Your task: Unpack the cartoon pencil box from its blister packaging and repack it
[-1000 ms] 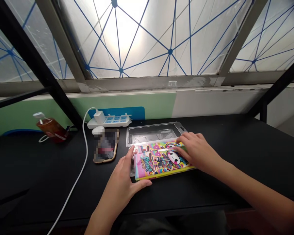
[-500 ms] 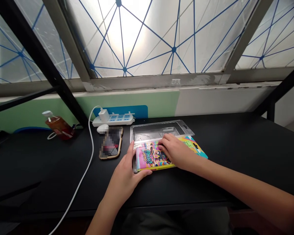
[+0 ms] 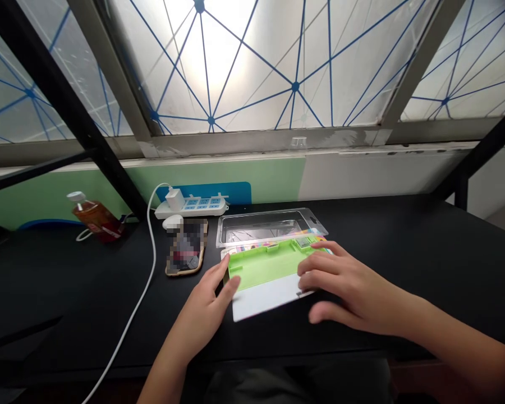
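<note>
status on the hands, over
Left hand at pencil case left edge, right hand on its right side. Case green-and-white side up. Clear plastic tray behind it, phone to its left.

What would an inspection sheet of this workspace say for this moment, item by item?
Surface: black table, dry-looking, no damage seen.
Things: pencil case, green-and-white side up, against the near side of a clear tray.
Clutter: phone, screen blurred; white earbud case; bottle lying down.
Hands: left hand at the case's left edge; right hand on its right end.
Cables: white cable from a power strip, trailing off the table's near edge.
Surroundings: window with blue lines; green-and-white wall.
</note>
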{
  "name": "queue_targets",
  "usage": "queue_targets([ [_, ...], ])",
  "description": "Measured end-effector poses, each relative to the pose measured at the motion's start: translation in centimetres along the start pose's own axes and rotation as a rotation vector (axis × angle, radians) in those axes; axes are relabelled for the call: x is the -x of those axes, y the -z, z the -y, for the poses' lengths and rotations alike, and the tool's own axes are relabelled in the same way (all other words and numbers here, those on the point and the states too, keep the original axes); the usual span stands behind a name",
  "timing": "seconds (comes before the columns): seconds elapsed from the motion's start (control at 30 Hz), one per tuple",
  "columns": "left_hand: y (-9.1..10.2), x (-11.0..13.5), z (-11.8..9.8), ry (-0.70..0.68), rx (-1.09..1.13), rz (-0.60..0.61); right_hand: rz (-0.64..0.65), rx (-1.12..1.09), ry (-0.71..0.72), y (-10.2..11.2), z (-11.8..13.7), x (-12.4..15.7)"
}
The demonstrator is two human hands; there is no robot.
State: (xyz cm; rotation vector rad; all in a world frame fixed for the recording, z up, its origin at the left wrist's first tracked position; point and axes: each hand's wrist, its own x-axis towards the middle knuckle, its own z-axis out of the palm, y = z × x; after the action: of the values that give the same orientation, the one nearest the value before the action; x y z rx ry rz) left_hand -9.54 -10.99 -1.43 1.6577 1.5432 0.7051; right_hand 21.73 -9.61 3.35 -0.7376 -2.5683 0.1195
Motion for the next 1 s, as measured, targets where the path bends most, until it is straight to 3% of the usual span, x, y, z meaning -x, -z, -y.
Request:
queue_targets([
  [0.1, -0.1, 0.0, -0.2, -0.002, -0.068, 0.014, 0.171, -0.1, -0.263, 0.9, -2.2, 3.7],
  [0.17, -0.2, 0.1, -0.1, -0.023, -0.107, 0.009, 0.183, -0.108, -0.437, 0.5, -4.4, 5.8],
  [0.27, -0.3, 0.0, 0.2, -0.056, -0.154, -0.002, 0.193, -0.131, -0.553, -0.6, -6.9, 7.8],
  [0.37, -0.3, -0.1, 0.5, -0.072, -0.14, -0.009, 0.106, -0.145, -0.579, -1.8, -7.7, 8.1],
  [0.57, -0.1, 0.3, 1.2, -0.141, 0.033, -0.018, -0.136, -0.134, -0.657, -2.3, -6.5, 6.9],
  [0.67, -0.1, 0.2, 1.2, -0.148, 0.056, -0.026, -0.141, -0.176, -0.737, -2.1, -6.0, 6.4],
  [0.77, -0.6, 0.0, 0.7, -0.137, -0.012, -0.054, -0.13, -0.181, -0.699, -2.5, -5.9, 6.2],
  [0.87, -1.3, 0.0, 0.1, -0.161, -0.098, -0.121, -0.153, -0.114, -0.653, -3.5, -5.9, 6.5],
  [1.0, -1.7, 0.1, -1.0, -0.294, -0.138, -0.309, -0.246, -0.059, -0.585, -3.6, -6.0, 6.4],
])
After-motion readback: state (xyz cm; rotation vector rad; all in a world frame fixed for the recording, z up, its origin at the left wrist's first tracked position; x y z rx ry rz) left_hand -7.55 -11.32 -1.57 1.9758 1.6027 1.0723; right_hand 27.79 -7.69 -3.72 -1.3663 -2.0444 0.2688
